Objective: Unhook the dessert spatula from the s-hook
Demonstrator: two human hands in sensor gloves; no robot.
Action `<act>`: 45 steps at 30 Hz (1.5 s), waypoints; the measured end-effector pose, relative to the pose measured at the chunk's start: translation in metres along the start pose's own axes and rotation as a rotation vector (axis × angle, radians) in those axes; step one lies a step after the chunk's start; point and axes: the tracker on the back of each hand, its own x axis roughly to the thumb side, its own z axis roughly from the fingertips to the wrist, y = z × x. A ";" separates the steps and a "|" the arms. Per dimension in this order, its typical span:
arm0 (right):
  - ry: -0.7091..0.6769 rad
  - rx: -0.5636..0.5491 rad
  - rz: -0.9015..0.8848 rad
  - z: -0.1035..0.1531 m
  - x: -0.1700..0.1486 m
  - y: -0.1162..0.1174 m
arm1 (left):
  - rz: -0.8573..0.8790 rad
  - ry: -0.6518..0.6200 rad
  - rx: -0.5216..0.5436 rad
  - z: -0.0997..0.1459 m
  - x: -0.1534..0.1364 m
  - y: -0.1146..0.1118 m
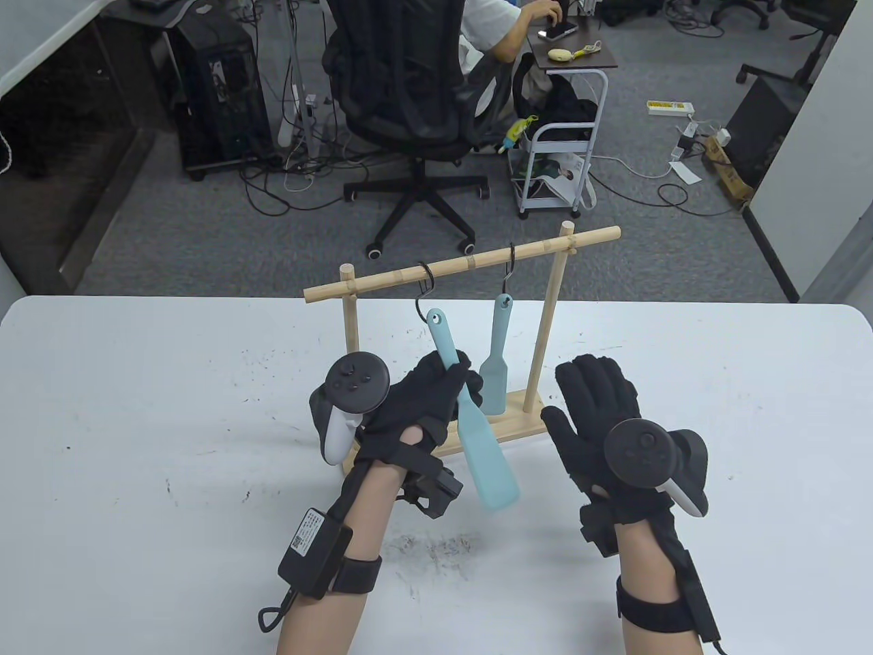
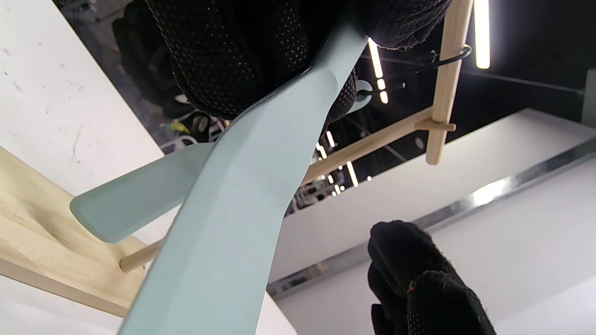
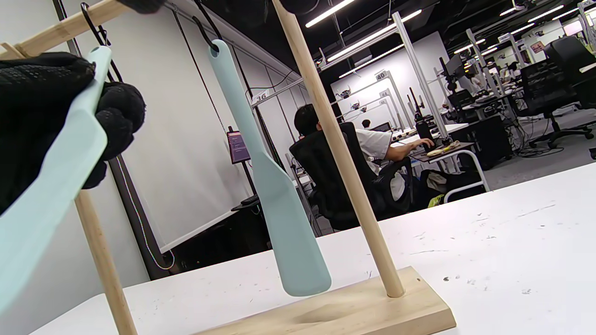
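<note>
A wooden rack (image 1: 464, 263) stands on the white table (image 1: 136, 409) with two black s-hooks on its bar. My left hand (image 1: 430, 396) grips the handle of a light blue dessert spatula (image 1: 477, 443); it tilts toward me, its top end by the left s-hook (image 1: 424, 290). Whether it hangs on the hook I cannot tell. It fills the left wrist view (image 2: 233, 209). A second spatula (image 1: 496, 361) hangs from the right s-hook (image 1: 509, 269), also in the right wrist view (image 3: 274, 195). My right hand (image 1: 600, 409) is open, flat, beside the rack's base.
The rack's wooden base (image 3: 363, 307) and right post (image 3: 340, 153) stand close to my right hand. Beyond the table's far edge are an office chair (image 1: 409, 89) with a seated person and a small cart (image 1: 559, 150).
</note>
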 end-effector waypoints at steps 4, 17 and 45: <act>-0.002 -0.001 -0.002 0.000 0.000 0.000 | -0.020 -0.010 0.001 0.002 0.003 0.000; 0.001 -0.005 -0.004 0.001 -0.001 -0.001 | -0.197 -0.105 0.029 0.034 0.027 0.022; 0.016 -0.015 -0.014 0.003 -0.004 -0.005 | -0.325 0.252 0.121 0.092 -0.080 0.124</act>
